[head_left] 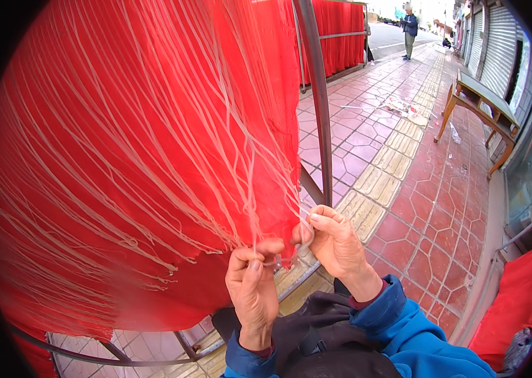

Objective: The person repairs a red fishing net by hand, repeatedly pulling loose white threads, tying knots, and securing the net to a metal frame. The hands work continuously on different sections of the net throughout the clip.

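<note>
A large sheet of red cloth (pixel 171 120) hangs in front of me, and long pale fringe threads (pixel 152 82) run down over it. My left hand (pixel 253 280) is closed at the cloth's lower right corner, thumb and fingers pinching a few threads. Just right of it, my right hand (pixel 338 242) pinches another bunch of threads that stretches down from the cloth's right edge. The loose ends between the two hands are blurred, so I cannot tell whether they are knotted. Farther left, other thread ends hang in small clumps along the bottom edge.
A dark curved metal frame (pixel 317 94) stands beside the cloth. More red cloth (pixel 341 38) hangs on a rack behind. On the tiled pavement (pixel 404 233) a wooden table (pixel 483 104) stands at right, with litter (pixel 407 110) near it. A person (pixel 409 31) stands far off. Red fabric (pixel 518 302) lies at lower right.
</note>
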